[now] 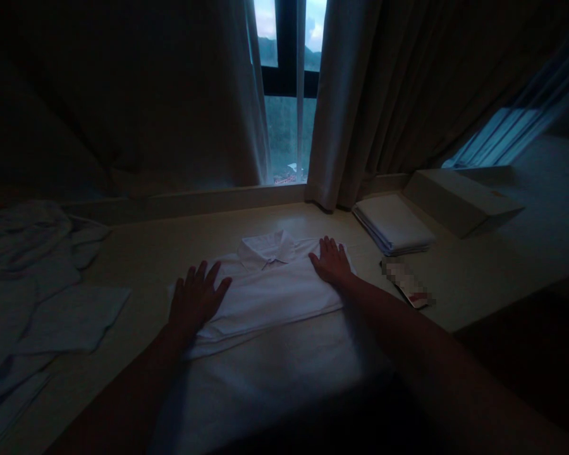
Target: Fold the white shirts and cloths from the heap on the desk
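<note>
A white collared shirt point(270, 297) lies partly folded on the pale surface, its collar toward the window. My left hand point(196, 296) rests flat on the shirt's left side with the fingers spread. On the right side, my right hand point(332, 259) lies flat near the shoulder, thumb out and fingers stretched. Neither hand grips the cloth. The near part of the white fabric runs down toward my body and fades into shadow.
Loose white clothes point(33, 284) are heaped at the left. To the right are a folded white stack point(396, 224), a flat phone-like object point(405, 284), partly pixelated, and a pale box point(464, 196). Curtains point(351, 95) hang beside the window point(289, 126) at the back.
</note>
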The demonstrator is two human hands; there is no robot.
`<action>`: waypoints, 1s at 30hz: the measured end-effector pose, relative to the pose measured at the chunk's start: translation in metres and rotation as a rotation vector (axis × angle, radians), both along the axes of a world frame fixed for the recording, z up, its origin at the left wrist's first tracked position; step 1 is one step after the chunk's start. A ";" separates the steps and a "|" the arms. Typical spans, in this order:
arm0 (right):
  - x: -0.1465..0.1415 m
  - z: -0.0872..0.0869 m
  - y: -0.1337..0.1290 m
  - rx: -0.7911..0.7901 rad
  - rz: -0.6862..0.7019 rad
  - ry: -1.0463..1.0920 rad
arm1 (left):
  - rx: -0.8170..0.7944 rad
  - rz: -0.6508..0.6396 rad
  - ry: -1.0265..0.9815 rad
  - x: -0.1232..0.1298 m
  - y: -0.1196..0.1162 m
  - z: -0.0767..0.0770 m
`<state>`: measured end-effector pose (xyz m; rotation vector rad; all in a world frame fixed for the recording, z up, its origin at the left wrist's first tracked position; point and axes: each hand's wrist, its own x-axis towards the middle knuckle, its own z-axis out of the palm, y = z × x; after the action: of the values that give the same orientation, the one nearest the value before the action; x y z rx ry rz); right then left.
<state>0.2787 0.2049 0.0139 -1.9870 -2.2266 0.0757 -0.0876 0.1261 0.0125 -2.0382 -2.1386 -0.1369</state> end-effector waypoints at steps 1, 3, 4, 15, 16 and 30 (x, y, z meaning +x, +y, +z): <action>0.000 0.000 0.003 0.001 0.004 -0.001 | -0.009 0.010 -0.005 0.000 0.002 0.001; -0.001 0.000 0.009 0.003 0.016 -0.001 | -0.015 0.017 -0.013 0.000 0.007 0.002; -0.001 0.000 0.012 0.004 0.021 -0.001 | -0.011 0.017 -0.016 0.000 0.009 0.002; -0.007 -0.003 0.042 0.020 0.024 -0.009 | 0.041 -0.040 -0.012 -0.008 0.036 0.002; -0.007 -0.004 0.043 0.025 0.028 -0.007 | 0.037 -0.034 -0.011 -0.008 0.038 0.002; -0.030 0.040 -0.010 0.074 0.121 0.078 | 0.104 -0.027 0.063 0.012 0.023 0.036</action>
<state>0.2485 0.1952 0.0536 -1.7796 -2.2638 0.0824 -0.0760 0.1491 0.0483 -1.9862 -2.0241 -0.1817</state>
